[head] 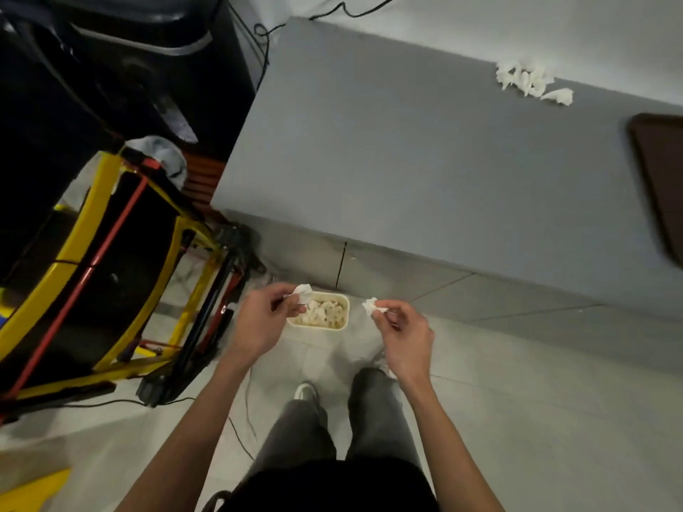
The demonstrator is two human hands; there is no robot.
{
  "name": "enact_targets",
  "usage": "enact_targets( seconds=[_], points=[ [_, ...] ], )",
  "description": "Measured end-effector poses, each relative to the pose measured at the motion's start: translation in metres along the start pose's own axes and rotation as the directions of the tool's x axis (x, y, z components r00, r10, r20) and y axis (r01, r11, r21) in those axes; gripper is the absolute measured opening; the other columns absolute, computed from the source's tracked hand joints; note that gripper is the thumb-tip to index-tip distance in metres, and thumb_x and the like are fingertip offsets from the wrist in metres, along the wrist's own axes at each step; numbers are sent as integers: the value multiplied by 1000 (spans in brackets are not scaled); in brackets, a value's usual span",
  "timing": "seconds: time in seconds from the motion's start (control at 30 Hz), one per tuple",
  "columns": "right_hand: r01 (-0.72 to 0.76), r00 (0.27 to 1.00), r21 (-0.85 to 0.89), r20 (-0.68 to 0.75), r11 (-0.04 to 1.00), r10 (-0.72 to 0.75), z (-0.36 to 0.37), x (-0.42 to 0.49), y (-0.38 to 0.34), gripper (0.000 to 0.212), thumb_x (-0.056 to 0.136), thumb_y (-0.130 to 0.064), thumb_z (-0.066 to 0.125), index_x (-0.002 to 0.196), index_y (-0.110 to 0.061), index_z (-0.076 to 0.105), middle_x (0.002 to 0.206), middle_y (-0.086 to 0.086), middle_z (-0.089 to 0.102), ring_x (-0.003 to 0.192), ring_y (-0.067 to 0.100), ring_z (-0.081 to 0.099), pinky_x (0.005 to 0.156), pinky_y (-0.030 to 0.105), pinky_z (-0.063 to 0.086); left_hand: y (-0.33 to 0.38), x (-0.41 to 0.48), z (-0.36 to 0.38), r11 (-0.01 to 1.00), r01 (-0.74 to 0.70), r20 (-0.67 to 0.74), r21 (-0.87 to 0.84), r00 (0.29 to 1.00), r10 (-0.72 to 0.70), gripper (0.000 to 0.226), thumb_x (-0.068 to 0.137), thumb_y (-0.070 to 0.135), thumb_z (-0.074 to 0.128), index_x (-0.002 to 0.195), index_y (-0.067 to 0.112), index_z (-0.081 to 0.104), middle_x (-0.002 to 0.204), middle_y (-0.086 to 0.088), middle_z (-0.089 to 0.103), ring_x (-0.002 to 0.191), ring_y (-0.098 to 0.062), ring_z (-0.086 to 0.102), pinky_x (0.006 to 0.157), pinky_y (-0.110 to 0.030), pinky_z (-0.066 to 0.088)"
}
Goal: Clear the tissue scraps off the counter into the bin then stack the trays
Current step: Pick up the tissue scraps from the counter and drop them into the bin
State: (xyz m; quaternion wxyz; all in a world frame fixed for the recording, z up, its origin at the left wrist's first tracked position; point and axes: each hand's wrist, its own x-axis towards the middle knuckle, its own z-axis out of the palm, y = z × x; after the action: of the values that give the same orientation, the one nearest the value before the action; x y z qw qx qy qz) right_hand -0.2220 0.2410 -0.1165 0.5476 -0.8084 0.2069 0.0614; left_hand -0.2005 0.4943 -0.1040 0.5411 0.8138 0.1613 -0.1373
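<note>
- Left hand point(264, 319): one; thumb and fingertips are pinching a small crumpled white tissue scrap point(303, 291), hovering at the bin's left rim.
- Right hand point(404, 336): one; it is pinching a second crumpled white tissue scrap point(371, 306), just beside the bin's right rim.
- Small cream rectangular plastic bin point(318, 327): one; it is standing on the floor below the counter's near edge and holding a layer of white scraps point(325, 312), too jumbled to count.
- Grey flat-topped counter point(406, 171): one; one loose cluster of several white tissue scraps point(526, 81) is lying along its far edge.
- Dark brown flat tray point(661, 179): one showing, lying at the counter's right edge and cut off by the frame.
- Progress, as judged: clearing is running partway, with two scraps awaiting the drop and one cluster uncollected; stacking is not yet starting.
</note>
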Motion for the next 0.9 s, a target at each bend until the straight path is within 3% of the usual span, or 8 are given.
enact_targets(
  seconds=[0.1,0.27,0.43,0.53,0.6,0.73,0.8,0.9],
  points=[
    [-44,999,-25,18,999,44,27,-23,26,14,91,-19,83,97,-31,77,93,-18,79,90,-5,73,83,13,58,-44,-13,-7,997,80,-24,18,997,-79,14,96,16,73,109,12,73,95,4,79,84,-8,77,84,-42,65],
    [-86,993,-127,72,988,96,74,-21,81,12,92,-18,82,98,-27,78,95,-17,79,91,-6,73,84,11,57,-109,-8,2,976,160,-111,145,983,-145,10,91,22,79,96,20,70,90,10,74,85,-7,72,81,-26,59],
    [-65,988,-304,113,950,103,129,18,156,12,93,-10,78,100,-19,80,99,-9,79,88,2,75,73,-3,43,-188,36,31,960,219,-119,173,972,-200,16,86,21,80,89,15,65,92,6,75,80,-6,72,83,-33,60],
    [-18,983,-411,160,911,91,162,53,210,16,95,-8,73,103,-19,82,108,-5,78,85,-1,73,77,-5,43,-243,73,56,950,240,-133,198,967,-217,19,82,19,80,81,20,61,75,7,72,69,-12,73,73,-38,63],
    [26,981,-465,180,885,66,186,80,247,19,96,-9,71,104,-22,82,112,-2,78,85,2,74,81,-1,47,-281,100,77,945,221,-129,241,972,-194,21,82,19,79,79,24,59,72,10,69,69,-12,71,69,-35,63],
    [119,969,-557,246,822,26,226,129,303,24,94,-6,69,103,-23,82,112,2,77,95,17,75,93,20,53,-338,151,118,908,141,-59,394,990,-128,12,91,17,74,92,19,62,88,4,68,84,-16,65,65,-23,49],
    [150,956,-588,292,795,36,246,153,328,28,95,-2,63,102,-21,82,114,7,75,98,25,74,94,26,54,-366,178,136,872,131,-50,472,991,-121,9,93,16,70,93,21,62,92,-1,69,85,-18,60,66,-23,41],
    [196,929,-634,364,748,66,274,186,360,28,97,-1,58,106,-17,80,121,13,67,105,32,70,96,35,56,-402,216,158,826,116,-15,552,991,-129,8,95,10,63,97,17,61,104,-13,69,99,-30,64,79,-34,51]
  ],
)
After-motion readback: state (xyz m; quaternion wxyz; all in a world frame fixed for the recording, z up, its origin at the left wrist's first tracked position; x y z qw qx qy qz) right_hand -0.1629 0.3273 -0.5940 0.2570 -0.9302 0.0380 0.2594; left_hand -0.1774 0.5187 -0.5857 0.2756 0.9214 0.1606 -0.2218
